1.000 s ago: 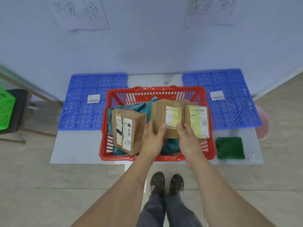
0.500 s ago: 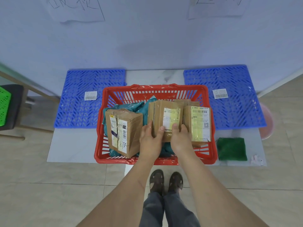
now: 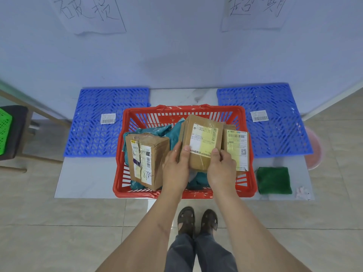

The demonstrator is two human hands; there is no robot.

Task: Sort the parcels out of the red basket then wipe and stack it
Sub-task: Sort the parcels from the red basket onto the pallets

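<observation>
A red basket (image 3: 137, 112) stands on a low white table (image 3: 84, 177) and holds cardboard parcels and teal mailer bags (image 3: 155, 129). My left hand (image 3: 175, 167) and my right hand (image 3: 222, 169) grip the middle cardboard parcel (image 3: 202, 140) by its near end, thumbs on its labelled top. It is tilted, lifted above the other contents. A second labelled parcel (image 3: 236, 150) lies right beside it. A taped brown box (image 3: 146, 160) sits at the basket's left. A folded green cloth (image 3: 274, 180) lies on the table to the right of the basket.
Two blue lattice mats (image 3: 102, 138) (image 3: 275, 134), each with a barcode label, lie left and right behind the basket against the wall. Handwritten paper signs hang above them. A green crate (image 3: 5, 130) on a dark stool is far left; a pink bucket (image 3: 314, 150) is far right.
Both hands have raised the middle parcel and tipped it up out of the pile; my right hand slid from beside the right parcel onto the middle one.
</observation>
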